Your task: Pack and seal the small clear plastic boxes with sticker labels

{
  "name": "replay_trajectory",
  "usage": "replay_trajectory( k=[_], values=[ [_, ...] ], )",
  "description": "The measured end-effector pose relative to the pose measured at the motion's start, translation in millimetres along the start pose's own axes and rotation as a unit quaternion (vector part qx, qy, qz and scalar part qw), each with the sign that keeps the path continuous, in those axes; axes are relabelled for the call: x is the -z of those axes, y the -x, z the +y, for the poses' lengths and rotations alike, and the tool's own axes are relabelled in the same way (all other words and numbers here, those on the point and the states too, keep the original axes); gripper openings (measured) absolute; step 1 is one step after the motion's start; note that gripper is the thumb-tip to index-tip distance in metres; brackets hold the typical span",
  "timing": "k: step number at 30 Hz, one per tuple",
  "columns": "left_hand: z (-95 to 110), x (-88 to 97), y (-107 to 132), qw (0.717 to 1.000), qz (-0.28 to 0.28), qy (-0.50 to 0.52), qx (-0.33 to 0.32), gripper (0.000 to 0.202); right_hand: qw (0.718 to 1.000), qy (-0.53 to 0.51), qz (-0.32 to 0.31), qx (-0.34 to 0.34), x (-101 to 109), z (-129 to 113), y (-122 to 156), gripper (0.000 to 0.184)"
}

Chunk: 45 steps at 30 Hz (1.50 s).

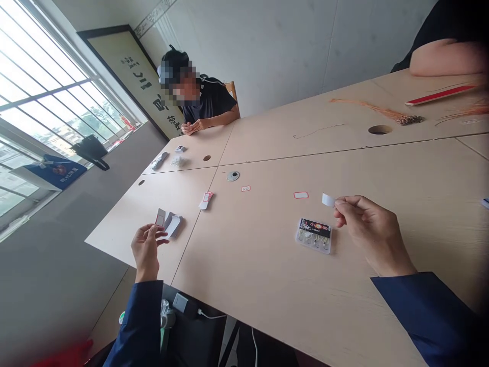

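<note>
- Within my left hand (145, 251), pinched: a red-outlined card (160, 218), probably light, bendable; edges suit holding.
- Just beside that pinch: white slips (174, 227).
- Near my right hand (369, 224): a clear case (314, 236).
- Between its fingertips, pinched: a white strip (327, 199), probably flimsy; hold one end.

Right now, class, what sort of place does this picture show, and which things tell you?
Probably a small workroom or office: a large, pale wood-look table bears a black-labelled clear plastic box and a bundle of thin orange strands.
</note>
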<state>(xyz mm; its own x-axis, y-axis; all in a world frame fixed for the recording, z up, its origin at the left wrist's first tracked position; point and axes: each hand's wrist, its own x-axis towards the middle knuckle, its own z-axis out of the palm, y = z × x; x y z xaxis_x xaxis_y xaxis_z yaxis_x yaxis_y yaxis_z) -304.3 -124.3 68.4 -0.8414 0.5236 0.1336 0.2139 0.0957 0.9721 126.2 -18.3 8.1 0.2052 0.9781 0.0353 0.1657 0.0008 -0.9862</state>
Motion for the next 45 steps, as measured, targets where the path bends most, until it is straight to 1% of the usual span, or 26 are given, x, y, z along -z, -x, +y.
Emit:
replay_trajectory(
  k=[2,4,6,9,12,15,17,20,22,25,27,30,32,35,37,40,45],
  values=[
    [3.8,8.5,-1.4,0.998,0.021,-0.038,-0.035,0.028,1.000,0.005,0.003,0.001,-0.1,1.8,-1.0,0.022],
    [8.2,18.2,-3.1,0.997,0.045,-0.059,-0.031,0.023,1.000,0.010,0.007,0.001,-0.3,2.3,-1.5,0.022],
    [12.0,27.7,-5.1,0.997,0.050,-0.064,0.016,0.015,1.000,0.015,0.009,0.004,-0.6,1.7,-1.4,0.022],
    [13.6,35.7,-9.2,0.992,0.006,-0.063,0.106,0.011,1.000,0.019,0.009,0.007,-1.0,0.3,-0.7,0.022],
    [10.2,30.5,-17.0,0.985,-0.030,-0.079,0.149,0.010,1.000,0.023,0.006,0.004,-1.5,0.5,-0.5,0.023],
    [5.9,14.2,-28.5,0.978,-0.065,-0.079,0.180,0.012,1.000,0.020,0.005,0.000,-1.6,1.6,-0.3,0.022],
    [4.2,2.0,-36.6,0.977,-0.084,-0.074,0.181,0.014,1.000,0.013,0.003,-0.008,-1.3,1.8,-0.1,0.021],
    [3.0,-11.6,-47.0,0.980,-0.090,-0.082,0.156,0.019,1.000,0.011,0.004,-0.013,-0.4,1.3,-0.6,0.020],
    [1.6,-16.2,-52.2,0.982,-0.086,-0.104,0.133,0.023,1.000,0.012,0.005,-0.010,0.1,0.6,-1.2,0.021],
    [-2.2,-17.1,-57.6,0.980,-0.076,-0.164,0.090,0.025,1.000,0.013,0.005,-0.008,0.7,-1.3,-1.2,0.021],
    [-5.3,-14.7,-58.7,0.972,-0.068,-0.220,0.047,0.025,1.000,0.013,0.003,-0.007,0.7,-2.8,-0.8,0.021],
    [-9.7,-9.2,-56.7,0.945,-0.087,-0.314,-0.028,0.028,1.000,0.010,-0.001,-0.006,0.2,-3.6,-0.8,0.021],
    [-12.3,-5.8,-54.5,0.919,-0.120,-0.369,-0.074,0.030,1.000,0.007,-0.003,-0.004,-0.2,-2.8,-1.4,0.021],
    [-16.9,-2.9,-53.9,0.879,-0.157,-0.434,-0.123,0.035,1.000,0.001,-0.006,-0.004,-0.5,-1.0,-2.3,0.020],
    [-20.8,-2.1,-55.9,0.856,-0.166,-0.468,-0.141,0.036,1.000,-0.002,-0.007,-0.004,-0.2,-0.7,-2.3,0.020],
    [-26.7,-1.3,-60.2,0.830,-0.165,-0.510,-0.154,0.035,1.000,-0.001,-0.011,-0.004,0.3,-1.3,-1.5,0.021],
    [-28.0,5.3,-64.0,0.801,-0.160,-0.552,-0.165,0.038,1.000,0.002,-0.008,-0.008,-0.1,-0.7,-1.6,0.021]
  ],
)
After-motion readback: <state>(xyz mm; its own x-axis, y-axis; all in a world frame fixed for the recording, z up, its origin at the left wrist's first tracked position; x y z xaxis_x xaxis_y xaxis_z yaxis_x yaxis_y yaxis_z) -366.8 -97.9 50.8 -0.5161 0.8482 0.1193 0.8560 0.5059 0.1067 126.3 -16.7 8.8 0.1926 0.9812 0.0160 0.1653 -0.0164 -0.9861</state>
